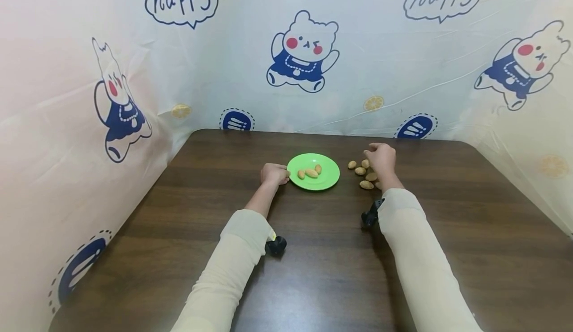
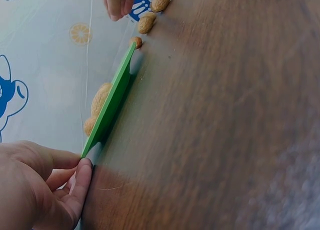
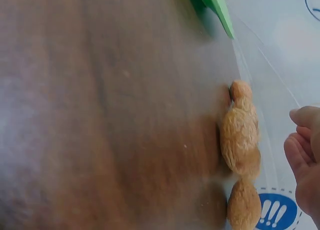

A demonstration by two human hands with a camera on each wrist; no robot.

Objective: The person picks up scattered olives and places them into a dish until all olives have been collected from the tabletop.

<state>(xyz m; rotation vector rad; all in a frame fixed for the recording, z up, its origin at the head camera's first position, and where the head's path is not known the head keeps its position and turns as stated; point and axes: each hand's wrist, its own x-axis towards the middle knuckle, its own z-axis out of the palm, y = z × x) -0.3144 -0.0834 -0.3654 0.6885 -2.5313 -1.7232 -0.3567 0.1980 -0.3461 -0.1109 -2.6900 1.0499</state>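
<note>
A round green plate lies on the table with three unshelled peanuts on it. My left hand pinches the plate's left rim between thumb and fingers; the left wrist view shows the grip on the green edge, that side slightly above the wood. To the right of the plate lies a loose group of several peanuts. Over the far side of that group is my right hand, its fingers loosely bent. In the right wrist view the right hand shows nothing between thumb and fingers, beside the peanuts.
The dark brown wooden table reaches back to a pale printed curtain with cartoon bears, which also lines both sides. A black wrist camera sits under the left sleeve, and another black camera by the right cuff.
</note>
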